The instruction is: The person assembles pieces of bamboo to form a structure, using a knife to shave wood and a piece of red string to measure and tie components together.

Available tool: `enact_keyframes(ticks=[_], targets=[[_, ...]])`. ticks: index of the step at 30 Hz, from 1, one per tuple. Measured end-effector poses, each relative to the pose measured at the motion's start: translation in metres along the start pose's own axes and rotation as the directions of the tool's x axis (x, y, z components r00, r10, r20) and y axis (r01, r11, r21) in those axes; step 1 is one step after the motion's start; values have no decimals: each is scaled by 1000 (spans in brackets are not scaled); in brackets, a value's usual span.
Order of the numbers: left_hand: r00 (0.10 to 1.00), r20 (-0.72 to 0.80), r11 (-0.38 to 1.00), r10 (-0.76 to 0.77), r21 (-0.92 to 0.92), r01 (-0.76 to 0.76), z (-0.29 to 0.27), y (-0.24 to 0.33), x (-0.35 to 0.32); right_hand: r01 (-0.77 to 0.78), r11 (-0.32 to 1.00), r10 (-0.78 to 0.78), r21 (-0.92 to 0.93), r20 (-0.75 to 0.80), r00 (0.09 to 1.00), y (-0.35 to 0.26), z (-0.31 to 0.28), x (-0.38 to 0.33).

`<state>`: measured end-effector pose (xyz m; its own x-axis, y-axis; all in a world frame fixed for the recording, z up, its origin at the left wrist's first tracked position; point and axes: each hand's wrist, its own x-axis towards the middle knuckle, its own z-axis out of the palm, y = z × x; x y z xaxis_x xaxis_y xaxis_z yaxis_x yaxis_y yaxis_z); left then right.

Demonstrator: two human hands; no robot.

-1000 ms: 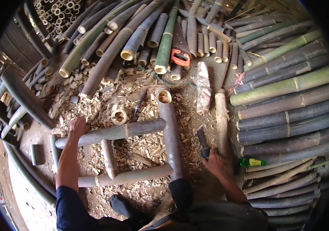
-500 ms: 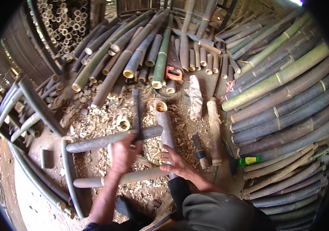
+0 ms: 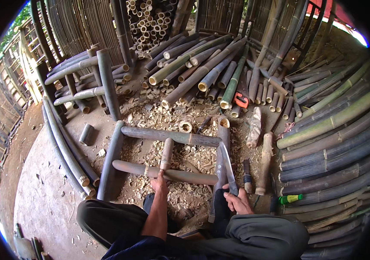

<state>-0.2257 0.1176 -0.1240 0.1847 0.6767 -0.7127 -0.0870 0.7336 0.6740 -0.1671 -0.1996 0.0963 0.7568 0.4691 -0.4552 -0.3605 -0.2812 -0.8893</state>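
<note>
My left hand (image 3: 160,184) is closed around the narrow end of a light wooden mallet (image 3: 167,151), which lies across the lower rail (image 3: 189,177) of a bamboo frame. My right hand (image 3: 238,202) grips a machete (image 3: 227,167); its handle is mostly hidden in the fingers. The blade points away from me and passes over the right post (image 3: 222,149) of the frame. The upper rail (image 3: 163,134) runs from this post to the left post (image 3: 111,160). Beyond the upper rail, a dark narrow tool (image 3: 203,124) and a short bamboo ring (image 3: 185,126) lie among wood chips.
Bamboo poles (image 3: 323,151) are stacked along the right, with more (image 3: 193,73) at the back. A red-handled saw (image 3: 241,100) leans there. Beside the right post lie a brush-like tool (image 3: 247,175), a wooden club (image 3: 264,164) and a green bottle (image 3: 290,199). Another bamboo frame (image 3: 107,84) stands left.
My view has swung left. My right hand, open on the right post before, now holds the machete. The left hand, blurred over the frame before, has come nearer me and holds the mallet.
</note>
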Motion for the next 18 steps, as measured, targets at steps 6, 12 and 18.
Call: enact_keyframes(ticks=[6,12,18], targets=[[992,8,965,123,231,-121,27,-3,34,-103,988,109,111,-43,993,18,-28,-15],[916,-168,892,364,348,-290,12,18,83,49,975,-147,-216,-464,874,92,-62,59],[650,195,439,734,594,-674,37,6,-11,-362,610,-131,-705,-540,831,112,-83,129]])
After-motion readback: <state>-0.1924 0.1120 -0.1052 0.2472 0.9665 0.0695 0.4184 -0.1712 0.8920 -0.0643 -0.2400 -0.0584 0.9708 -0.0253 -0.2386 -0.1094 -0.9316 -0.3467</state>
